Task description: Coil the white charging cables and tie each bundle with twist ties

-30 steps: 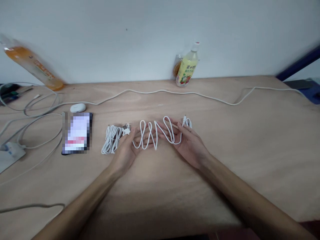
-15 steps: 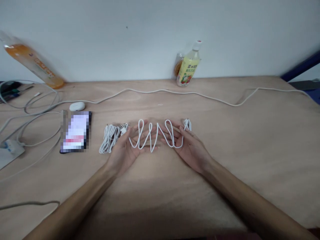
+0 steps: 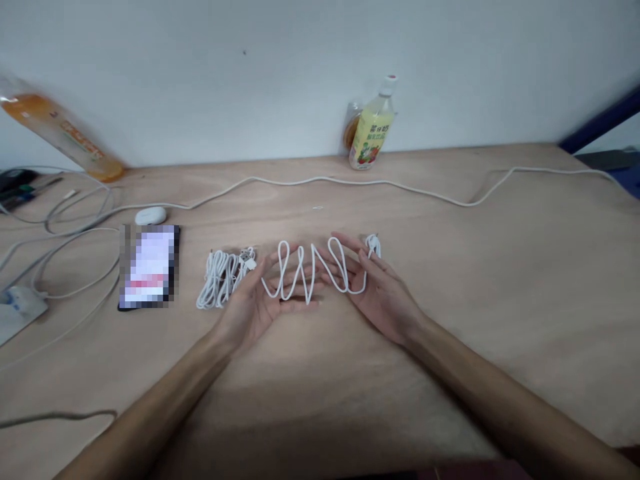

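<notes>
two bare hands are held palm up over the middle of a pale wooden table [image 3: 475,280], nearer its front edge than the wall [image 3: 225,80] at its back edge. a white cable [image 3: 313,270] runs in tall zigzag loops from one hand to the other, lying across the fingers. the left hand [image 3: 253,303] is spread, fingers stretched toward the right; the right hand [image 3: 383,297] is spread too, fingers pointing to the left. whether either thumb presses on the cable, i cannot tell.

just beyond the left hand, toward the table's left edge, lies a bundle of white cords [image 3: 217,279]. a small white coil [image 3: 373,245] shows just behind the right thumb; what it joins is hidden. further left are a phone [image 3: 149,267] with a blurred screen and, behind it, a rounded white case [image 3: 151,215]. a long pale cord [image 3: 320,179] wanders along the back edge. near that edge stands a yellow-labelled bottle [image 3: 371,133], right of centre, and an orange bottle [image 3: 65,137] appears tilted at the back left corner.
</notes>
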A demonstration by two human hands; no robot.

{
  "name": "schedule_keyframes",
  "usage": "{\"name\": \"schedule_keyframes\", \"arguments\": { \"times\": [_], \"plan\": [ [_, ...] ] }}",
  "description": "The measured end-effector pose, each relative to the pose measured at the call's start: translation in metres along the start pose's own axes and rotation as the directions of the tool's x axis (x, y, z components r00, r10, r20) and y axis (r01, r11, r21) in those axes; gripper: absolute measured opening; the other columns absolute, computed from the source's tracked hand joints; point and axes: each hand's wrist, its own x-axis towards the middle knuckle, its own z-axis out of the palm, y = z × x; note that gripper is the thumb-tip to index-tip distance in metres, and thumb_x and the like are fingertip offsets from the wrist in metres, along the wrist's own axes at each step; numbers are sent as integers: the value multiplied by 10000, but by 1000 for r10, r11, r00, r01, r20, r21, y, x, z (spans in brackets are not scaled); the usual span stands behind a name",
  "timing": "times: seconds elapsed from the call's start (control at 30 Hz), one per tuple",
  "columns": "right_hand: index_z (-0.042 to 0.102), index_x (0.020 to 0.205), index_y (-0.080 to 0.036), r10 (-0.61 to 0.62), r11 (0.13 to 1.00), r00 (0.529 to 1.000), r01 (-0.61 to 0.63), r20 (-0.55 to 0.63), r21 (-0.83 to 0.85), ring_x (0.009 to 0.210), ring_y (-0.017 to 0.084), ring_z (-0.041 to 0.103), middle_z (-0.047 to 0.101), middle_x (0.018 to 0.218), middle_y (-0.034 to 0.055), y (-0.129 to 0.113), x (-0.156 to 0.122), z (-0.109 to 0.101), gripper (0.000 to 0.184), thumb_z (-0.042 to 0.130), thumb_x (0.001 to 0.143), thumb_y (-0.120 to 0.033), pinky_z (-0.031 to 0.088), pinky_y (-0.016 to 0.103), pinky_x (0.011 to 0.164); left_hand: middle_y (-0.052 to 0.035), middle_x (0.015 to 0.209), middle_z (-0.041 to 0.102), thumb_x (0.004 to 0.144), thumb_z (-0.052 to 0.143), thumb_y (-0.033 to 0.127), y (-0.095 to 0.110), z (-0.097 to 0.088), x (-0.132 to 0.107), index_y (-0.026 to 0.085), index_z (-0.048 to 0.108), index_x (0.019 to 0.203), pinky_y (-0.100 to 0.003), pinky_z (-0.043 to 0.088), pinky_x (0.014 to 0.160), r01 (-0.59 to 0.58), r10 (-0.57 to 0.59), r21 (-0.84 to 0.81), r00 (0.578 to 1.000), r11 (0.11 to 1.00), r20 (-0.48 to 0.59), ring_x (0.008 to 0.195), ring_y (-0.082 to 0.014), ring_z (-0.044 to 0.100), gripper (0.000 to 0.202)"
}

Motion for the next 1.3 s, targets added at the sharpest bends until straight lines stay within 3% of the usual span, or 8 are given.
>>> {"name": "schedule_keyframes", "arguments": {
  "times": [0.2, 0.37, 0.47, 0.63, 0.83, 1.07, 1.3],
  "plan": [
    [857, 1151, -286, 43, 999, 999, -43, -28, 7, 1301, 267, 765, 852, 1312, 59, 1, -1, -4, 225, 841, 989, -441, 585, 487, 1188, -222, 1504, 731, 1203, 341, 402, 2, 1, 0, 218, 416, 1724, -673, 615, 1108, 3, -4, -42, 1000, 999, -24, 1397, -385, 718, 558],
    [744, 1426, -399, 83, 995, 995, -85, 54, 54, 1122, 231, 816, 831, 1334, 30, -3, -1, -1, 445, 805, 1008, -540, 694, 408, 915, -217, 1510, 728, 1191, 399, 392, 2, -2, 0, 266, 275, 1791, -641, 674, 1015, 20, -20, -69, 1000, 997, 5, 1268, -387, 790, 626],
    [746, 1422, -401, 92, 994, 994, -95, 61, 49, 1101, 224, 819, 832, 1331, 31, -3, -1, 1, 440, 807, 1008, -537, 695, 352, 826, -213, 1513, 728, 1169, 484, 364, 1, -3, 0, 284, 248, 1802, -576, 710, 946, 19, -17, -71, 999, 997, 30, 1237, -382, 805, 680],
    [843, 1259, -309, 102, 994, 992, -104, 77, 27, 1146, 240, 812, 851, 1310, 66, 2, -4, 3, 323, 883, 959, -420, 688, 355, 899, -189, 1424, 787, 1163, 519, 296, -1, -2, 0, 288, 284, 1797, -460, 725, 907, 21, -20, -54, 1000, 998, 24, 1219, -347, 819, 676],
    [855, 1242, -302, 103, 994, 991, -105, 86, 26, 1219, 238, 796, 850, 1326, 61, 3, -3, 0, 275, 853, 970, -342, 672, 391, 1005, -197, 1439, 779, 1154, 482, 174, -3, 0, 1, 217, 437, 1739, -427, 737, 845, -6, 5, -25, 1000, 1000, -23, 1174, -338, 834, 588],
    [847, 1238, -312, 112, 991, 988, -119, 110, 67, 1205, 237, 807, 870, 1248, 42, 1, -1, -3, 254, 837, 985, -324, 672, 433, 1028, -199, 1439, 778, 1160, 466, 219, -1, 0, 2, 253, 394, 1756, -498, 731, 892, 13, -13, -43, 1000, 999, -3, 1229, -360, 813, 602],
    [825, 1315, -328, 81, 997, 995, -81, 63, -6, 1275, 246, 767, 821, 1400, 42, 0, -4, -2, 325, 815, 993, -292, 671, 411, 1012, -209, 1486, 749, 1151, 428, 204, -1, 2, 2, 213, 433, 1734, -611, 657, 1070, 18, -21, -62, 998, 998, -60, 1304, -391, 776, 583]
  ]
}}
